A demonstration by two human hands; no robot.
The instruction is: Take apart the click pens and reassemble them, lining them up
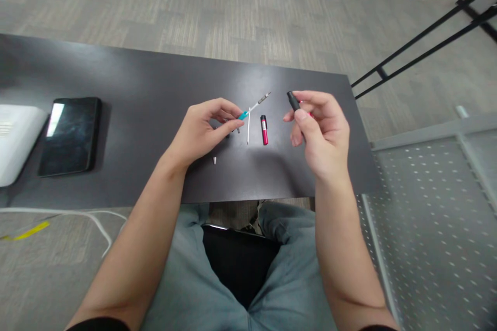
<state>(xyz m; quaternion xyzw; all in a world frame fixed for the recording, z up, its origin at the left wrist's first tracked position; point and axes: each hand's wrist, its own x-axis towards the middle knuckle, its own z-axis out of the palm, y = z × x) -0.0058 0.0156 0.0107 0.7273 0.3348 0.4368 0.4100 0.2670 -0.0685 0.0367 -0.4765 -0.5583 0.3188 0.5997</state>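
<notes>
My left hand (205, 126) pinches a pen refill (253, 107) by its light-blue part. The refill's white tube and greyish metal-looking tip point up and to the right. In the fingers of my right hand (326, 132) is a black pen barrel (293, 100), tilted, its lower part covered by the thumb. Bits of red show behind those fingers; what they belong to is hidden. Between the hands lie a short red and black pen part (264, 130) and a thin white stick (248, 134). A small silver cone-shaped tip (214, 161) rests below my left hand. Small pieces under that hand are partly hidden.
The dark table (135, 139) carries a black tablet-like device (72, 137) and a white object (17, 142) at the left. White cables (95, 220) hang along its front edge. A perforated metal panel (430, 207) and black rails (419, 33) stand to the right.
</notes>
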